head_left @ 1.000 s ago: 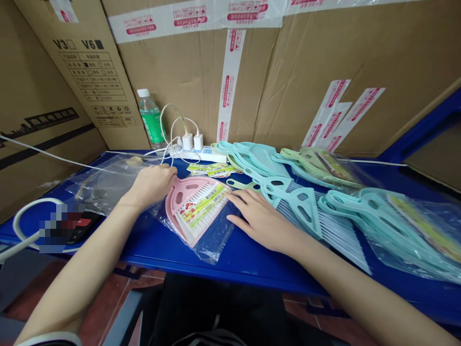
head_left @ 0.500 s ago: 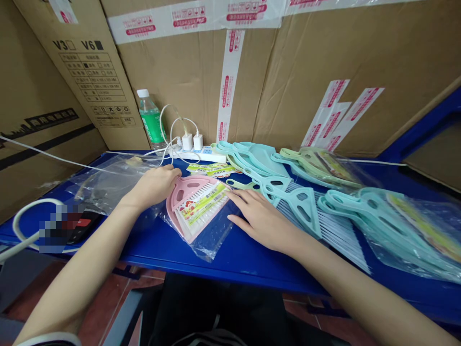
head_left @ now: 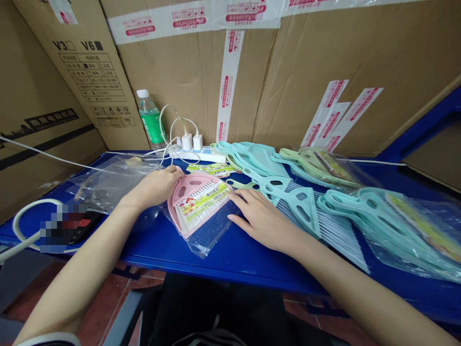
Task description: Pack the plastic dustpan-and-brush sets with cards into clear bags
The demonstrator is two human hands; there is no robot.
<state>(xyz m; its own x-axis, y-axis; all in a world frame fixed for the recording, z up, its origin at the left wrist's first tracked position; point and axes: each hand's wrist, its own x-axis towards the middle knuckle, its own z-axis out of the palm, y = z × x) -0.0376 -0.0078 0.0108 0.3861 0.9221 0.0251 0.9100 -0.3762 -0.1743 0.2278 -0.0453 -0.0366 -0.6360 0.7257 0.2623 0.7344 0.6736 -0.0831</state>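
The pink dustpan (head_left: 184,186) lies on the blue bench (head_left: 230,263) between the two hands, angled across it. A white-bristled brush (head_left: 205,214) sits nested in it under a printed label, and both are inside a clear bag (head_left: 212,238). The left hand (head_left: 154,188) has a narrow grip, its fingers curled over the dustpan's upper corner. The right hand (head_left: 261,220) lies flat in a wide grip, its fingertips (head_left: 233,194) resting on the bag just beside the brush.

Past the right hand, teal dustpan-and-brush sets (head_left: 302,209) lie overlapping, some in bags, and green sets in a bag (head_left: 320,166) lie behind them. A loose clear bag (head_left: 115,185) lies by the left hand. At the back are paper labels (head_left: 211,169), a power strip (head_left: 212,154) with two chargers (head_left: 187,142), and a green-labelled water bottle (head_left: 151,122), against taped cardboard boxes (head_left: 187,81).
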